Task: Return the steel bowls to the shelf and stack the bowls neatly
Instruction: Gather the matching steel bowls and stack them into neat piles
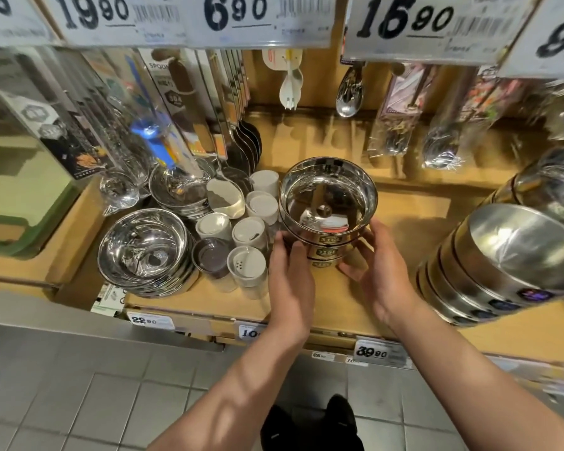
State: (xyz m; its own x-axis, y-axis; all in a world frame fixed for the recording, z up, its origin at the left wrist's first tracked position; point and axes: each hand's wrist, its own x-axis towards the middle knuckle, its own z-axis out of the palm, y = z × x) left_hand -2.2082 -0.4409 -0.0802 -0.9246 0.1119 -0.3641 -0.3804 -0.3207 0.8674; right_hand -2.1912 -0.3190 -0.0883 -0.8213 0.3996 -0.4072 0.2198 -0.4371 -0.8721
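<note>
A stack of shiny steel bowls (pixel 328 203) with gold labels stands on the wooden shelf (pixel 404 216) in the middle. My left hand (pixel 290 281) holds the stack's left side, fingers curled against it. My right hand (pixel 380 271) cups its right side near the base. Another stack of wider steel bowls (pixel 144 252) sits to the left on the same shelf. A tall leaning stack of larger steel bowls (pixel 508 255) stands at the right.
Several white-lidded shakers (pixel 246 242) crowd between the left stack and the held stack. Packaged spoons and ladles (pixel 183 125) hang behind. Price tags (pixel 380 351) line the shelf's front edge. Grey floor tiles (pixel 95 402) lie below.
</note>
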